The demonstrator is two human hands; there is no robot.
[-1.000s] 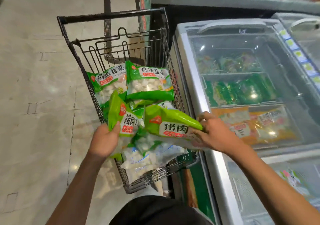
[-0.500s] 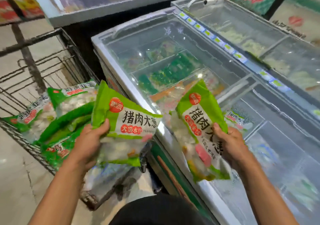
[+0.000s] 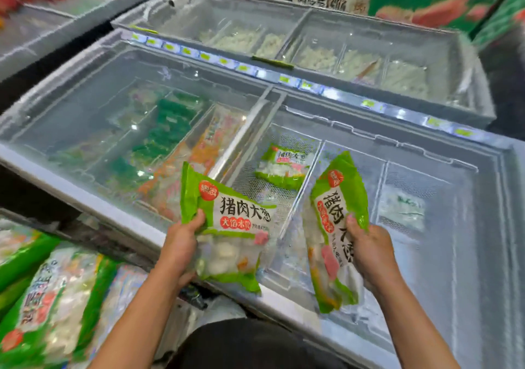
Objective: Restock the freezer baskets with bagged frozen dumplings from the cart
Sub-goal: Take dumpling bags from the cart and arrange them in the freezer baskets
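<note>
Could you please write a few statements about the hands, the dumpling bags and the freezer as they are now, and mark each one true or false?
1. Each hand holds one green dumpling bag. True: the left hand grips the left bag, the right hand grips the right bag.
2. The mesh freezer basket holds no bags yet. False: one matching green bag in the basket already lies in it.
3. More green bags remain in the cart. True.
4. The left-held bag is resting on the basket floor. False: it is held up near the freezer's front rim.
5. The right-held bag is red. False: it is green and white.
</note>
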